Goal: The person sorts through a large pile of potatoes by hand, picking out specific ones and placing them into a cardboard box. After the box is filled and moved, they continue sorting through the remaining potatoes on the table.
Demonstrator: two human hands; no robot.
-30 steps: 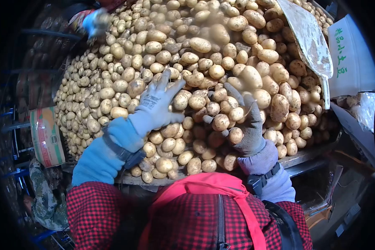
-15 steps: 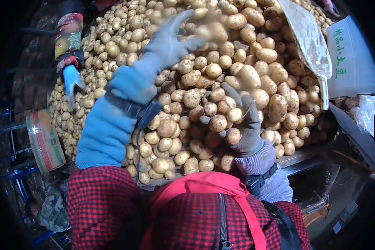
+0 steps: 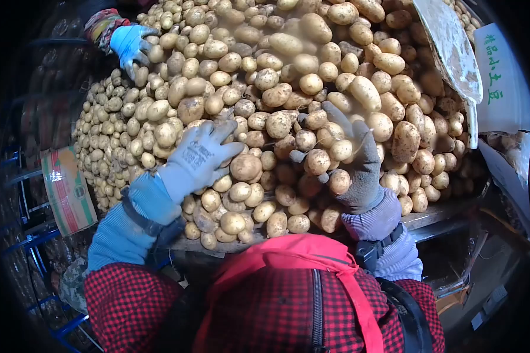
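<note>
My left hand (image 3: 199, 154), in a pale grey glove, lies over the near left part of a big heap of potatoes (image 3: 278, 125). Its fingers are spread, and the tips touch a brownish potato (image 3: 245, 167). Over on the right, my right hand (image 3: 362, 170) wears a darker, dirt-stained grey glove. It cups several potatoes, among them a small one (image 3: 340, 182) by the palm and another (image 3: 317, 160) between the fingers. Grey fingertips show among these potatoes; the rest of the fingers is hidden beneath them.
A co-worker's blue-gloved hand (image 3: 129, 46) reaches onto the heap at upper left. A dirty white scoop (image 3: 450, 50) rests on the right side, beside a white box (image 3: 503, 82) with green writing. A cardboard carton (image 3: 69, 189) stands at left. The ledge (image 3: 436, 216) edges the heap.
My left hand has come back from the far part of the heap toward me and lies lower left. My right hand keeps its hold on potatoes. The co-worker's hand has moved farther up the heap.
</note>
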